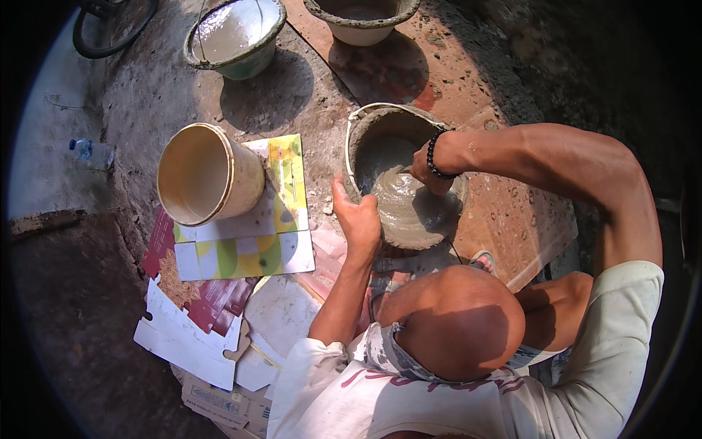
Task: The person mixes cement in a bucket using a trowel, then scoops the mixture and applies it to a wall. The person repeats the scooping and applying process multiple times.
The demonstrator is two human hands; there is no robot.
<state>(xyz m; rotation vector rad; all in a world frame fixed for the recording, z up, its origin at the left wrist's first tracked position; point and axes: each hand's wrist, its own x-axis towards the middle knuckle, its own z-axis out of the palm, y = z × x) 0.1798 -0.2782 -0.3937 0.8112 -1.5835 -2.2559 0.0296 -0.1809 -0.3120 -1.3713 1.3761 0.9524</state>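
Note:
My left hand (355, 212) grips the near left side of a cement-crusted bucket (395, 241) with a white handle. Inside, thick grey wet mix (391, 205) has a glossy surface with swirled ridges. My right hand (431, 167), with a dark bead bracelet at the wrist, reaches into the bucket, closed on a small tool whose shape is mostly hidden. The tool's visible end meets the mix.
A cream bucket (245, 190) stands on patterned boards (285, 256) at the left. Two basins (252, 62) (358, 36) stand behind. Cardboard scraps (183, 344) lie at lower left, a plastic bottle (91, 150) at far left. My bent knee (453, 322) is just below the bucket.

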